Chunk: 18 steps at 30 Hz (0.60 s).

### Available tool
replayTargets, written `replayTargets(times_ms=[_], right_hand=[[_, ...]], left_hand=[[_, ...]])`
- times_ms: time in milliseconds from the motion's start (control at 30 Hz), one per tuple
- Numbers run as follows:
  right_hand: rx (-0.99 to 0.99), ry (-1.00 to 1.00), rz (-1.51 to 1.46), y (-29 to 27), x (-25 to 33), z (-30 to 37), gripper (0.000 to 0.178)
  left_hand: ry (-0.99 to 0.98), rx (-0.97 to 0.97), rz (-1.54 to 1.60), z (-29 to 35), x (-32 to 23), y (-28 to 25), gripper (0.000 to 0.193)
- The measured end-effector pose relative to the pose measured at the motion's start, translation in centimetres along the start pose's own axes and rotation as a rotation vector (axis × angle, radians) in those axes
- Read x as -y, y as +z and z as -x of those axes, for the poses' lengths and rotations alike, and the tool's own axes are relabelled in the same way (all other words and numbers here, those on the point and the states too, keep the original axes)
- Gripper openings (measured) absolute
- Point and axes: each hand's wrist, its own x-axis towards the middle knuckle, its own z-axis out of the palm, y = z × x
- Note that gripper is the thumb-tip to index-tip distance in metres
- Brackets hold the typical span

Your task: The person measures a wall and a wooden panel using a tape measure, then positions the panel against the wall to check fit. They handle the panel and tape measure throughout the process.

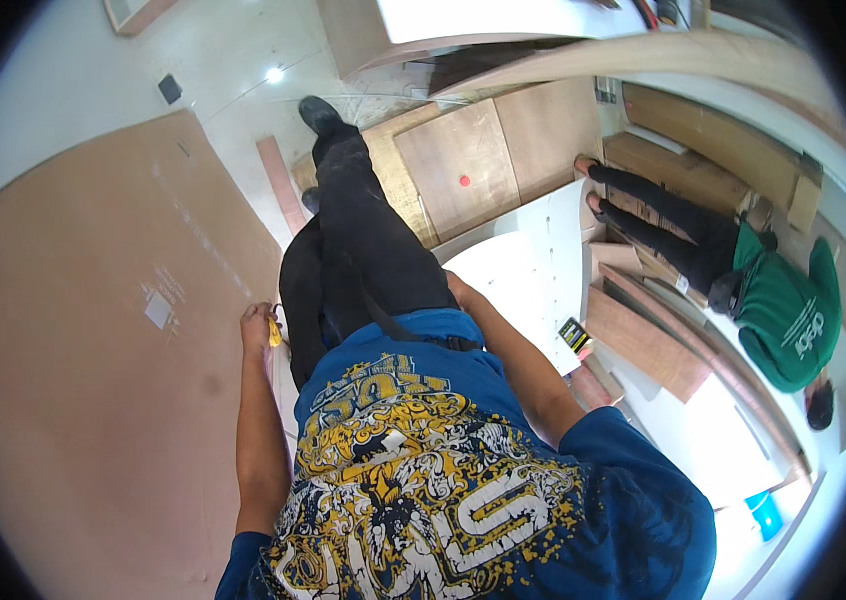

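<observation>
My left hand (pixel 256 328) hangs beside my left thigh, closed around a small yellow tool (pixel 275 332) whose exact kind I cannot make out. Right beside that hand stretches a large brown cardboard sheet (pixel 73 330). My right arm reaches down along my other side. Only a bit of my right hand (pixel 457 288) shows at the hip; its fingers are hidden behind my clothes.
Wooden boards (pixel 458 165) lie on the floor ahead, a red round object (pixel 464 181) on them. A white panel (pixel 513 265) is at my right. Beyond it, another person in a green shirt (pixel 788 315) stands near long cardboard boxes (pixel 708 125). A blue bucket (pixel 765 515) sits lower right.
</observation>
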Motion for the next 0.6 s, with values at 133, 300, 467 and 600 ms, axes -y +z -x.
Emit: replayTargets(times_ms=[133, 300, 467, 600], right_hand=[[-0.213, -0.092, -0.287, -1.4, -5.1, 0.9, 0.031], [-0.474, -0.315, 0.791, -11.5, -2.8, 3.6, 0.017], [-1.181, -0.848, 0.972, -19.5, 24.0, 13.6, 0.033], [-1.377, -1.285, 0.918, -19.9, 44.4, 23.7, 0.054]], left_hand=[[0.071, 0.034, -0.041, 1.8, -0.5, 0.6, 0.016], [0.127, 0.062, -0.113, 3.6, -1.4, 1.5, 0.018], [0.223, 0.056, -0.368, 2.8, -1.1, 2.1, 0.021], [0.153, 0.044, -0.252, 5.2, -3.5, 5.4, 0.02]])
